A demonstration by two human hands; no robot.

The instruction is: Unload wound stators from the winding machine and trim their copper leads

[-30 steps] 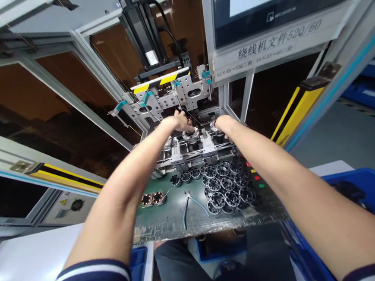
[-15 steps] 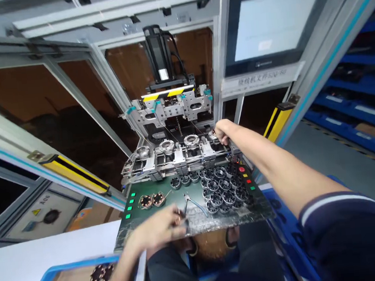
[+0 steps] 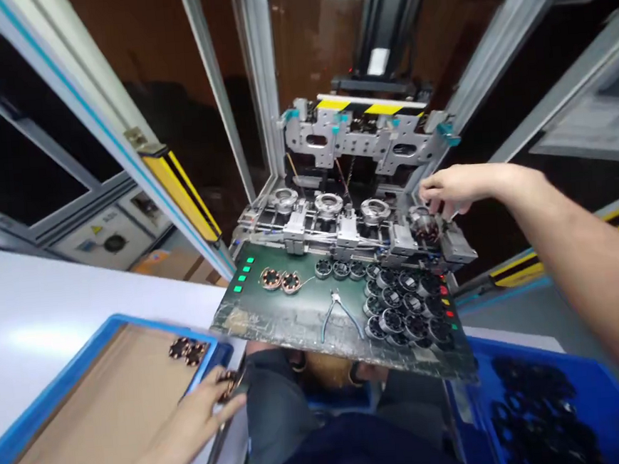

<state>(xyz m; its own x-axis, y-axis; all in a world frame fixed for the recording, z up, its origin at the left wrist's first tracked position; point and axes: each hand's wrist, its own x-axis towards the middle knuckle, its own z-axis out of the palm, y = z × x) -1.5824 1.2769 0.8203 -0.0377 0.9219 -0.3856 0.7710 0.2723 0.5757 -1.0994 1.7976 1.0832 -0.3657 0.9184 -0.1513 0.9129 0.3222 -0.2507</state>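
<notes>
Over the edge of the blue tray at lower left, my left hand (image 3: 195,412) is closed around a copper-wound motor stator (image 3: 226,385), partly covered by the fingers. Two more wound stators (image 3: 187,350) lie in the tray's near corner. My right hand (image 3: 445,189) reaches to the far right station of the winding machine, its fingers curled on the round metal holder (image 3: 422,217) there. Copper coils show just under that holder. Three similar ring-shaped holders (image 3: 329,205) sit in a row to its left.
Pliers (image 3: 338,315) lie on the green worktop (image 3: 274,324), with two wire-trailing stators (image 3: 281,281) to their left. Several black-and-silver cores (image 3: 394,318) are grouped at right. A blue bin (image 3: 577,361) of black parts stands lower right. Yellow-black guard bars (image 3: 180,192) flank the machine.
My left hand has carried the stator left, from above the worktop's front edge to the tray's edge. My right hand stays at the far right holder. The view has swung left and down.
</notes>
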